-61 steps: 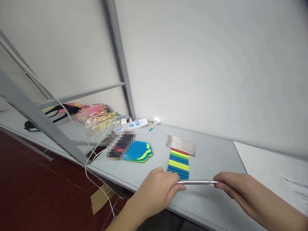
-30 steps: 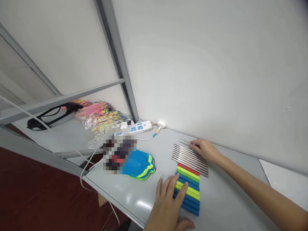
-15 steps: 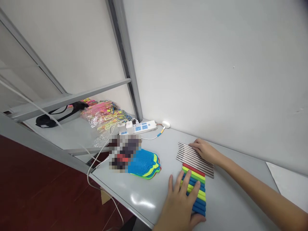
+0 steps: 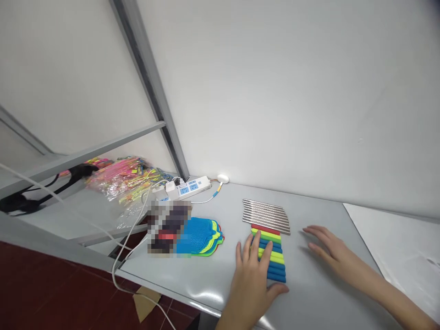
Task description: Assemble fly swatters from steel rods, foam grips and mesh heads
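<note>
My left hand [image 4: 252, 275] lies spread over a row of coloured tubes [image 4: 275, 259] in red, yellow-green, green and blue, its fingertips resting on them. Just beyond this row, several thin metal rods [image 4: 266, 216] lie side by side on the grey table. Off to the right of both rows, my right hand [image 4: 328, 250] is held apart from them, fingers stretched and holding nothing. A stack of perforated plastic pieces [image 4: 199, 236], blue on top with yellow-green, green and red edges beneath, lies to the left; part of it is covered by a blurred patch.
A white power strip [image 4: 192, 187] with plugs and cables stands against the wall, beside a small white oval device [image 4: 223, 178]. Bags of colourful items [image 4: 127, 176] lie behind the metal frame [image 4: 151, 73]. A white sheet [image 4: 395, 247] covers the right side. A white cable [image 4: 115, 275] hangs over the table's edge.
My right hand has left the metal rods and moved right, away from them. My left hand stays on the coloured tubes. The camera view has shifted somewhat.
</note>
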